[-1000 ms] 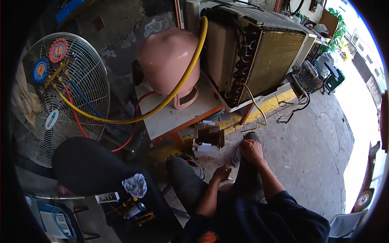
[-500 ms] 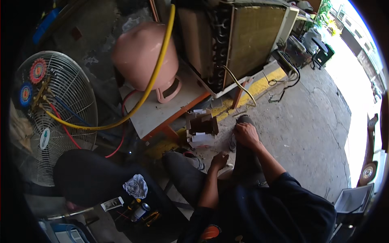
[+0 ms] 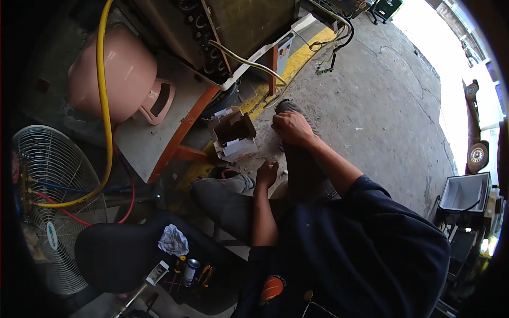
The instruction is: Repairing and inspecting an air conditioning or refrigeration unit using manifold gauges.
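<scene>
My right hand (image 3: 293, 127) rests at the knee of my dark trousers (image 3: 303, 168), its fingers curled under and hidden from above. Lower and to its left, my left hand (image 3: 266, 174) is closed over the gap between my legs. Whether either hand holds anything small cannot be seen. Just beyond the left hand, an open cardboard box (image 3: 245, 148) stands on the floor with its flaps up. The inside of the box is dark.
A pink gas cylinder (image 3: 119, 74) lies tilted on a low orange-edged table (image 3: 154, 140), a yellow hose (image 3: 103, 85) before it. Beside it is a finned coil unit (image 3: 254, 32). A fan (image 3: 53, 212) stands left. A black chair (image 3: 114, 254) holds crumpled paper (image 3: 173, 240) and a can (image 3: 191, 271).
The view has swung to the right and downward, so the cylinder, table and box sit further left and higher. Both hands keep nearly the same pose near my knees.
</scene>
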The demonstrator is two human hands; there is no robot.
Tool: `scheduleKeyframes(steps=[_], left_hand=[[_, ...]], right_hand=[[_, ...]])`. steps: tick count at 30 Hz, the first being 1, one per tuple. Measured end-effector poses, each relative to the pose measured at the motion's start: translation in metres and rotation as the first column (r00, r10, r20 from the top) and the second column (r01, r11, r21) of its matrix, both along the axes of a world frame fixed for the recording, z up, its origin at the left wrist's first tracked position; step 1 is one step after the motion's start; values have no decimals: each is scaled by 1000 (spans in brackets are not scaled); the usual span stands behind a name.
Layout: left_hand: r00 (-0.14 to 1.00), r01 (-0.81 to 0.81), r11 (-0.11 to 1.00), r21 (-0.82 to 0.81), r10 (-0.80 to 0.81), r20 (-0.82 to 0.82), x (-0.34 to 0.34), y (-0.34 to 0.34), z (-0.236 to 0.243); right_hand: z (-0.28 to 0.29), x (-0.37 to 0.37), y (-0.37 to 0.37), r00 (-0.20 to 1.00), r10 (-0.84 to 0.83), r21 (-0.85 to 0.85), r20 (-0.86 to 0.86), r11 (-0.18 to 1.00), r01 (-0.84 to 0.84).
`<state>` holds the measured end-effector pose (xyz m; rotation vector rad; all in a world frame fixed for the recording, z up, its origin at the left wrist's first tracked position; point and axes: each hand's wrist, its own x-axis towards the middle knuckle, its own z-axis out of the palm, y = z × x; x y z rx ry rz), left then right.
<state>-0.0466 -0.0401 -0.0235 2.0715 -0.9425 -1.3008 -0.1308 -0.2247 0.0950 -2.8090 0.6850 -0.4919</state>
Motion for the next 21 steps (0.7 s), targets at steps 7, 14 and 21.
scheduleKeyframes(steps=[7, 14, 21], left_hand=[[1000, 1, 1000, -27, 0, 11, -1, 5, -6], [1000, -1, 1000, -5, 1, 2, -3, 6, -10], [1000, -16, 1000, -15, 16, -7, 2, -3, -9]], right_hand=[[2, 0, 3, 1000, -4, 21, 10, 1000, 4], [5, -3, 5, 1000, -17, 33, 3, 999, 17], [7, 2, -2, 1000, -10, 17, 4, 1000, 10]])
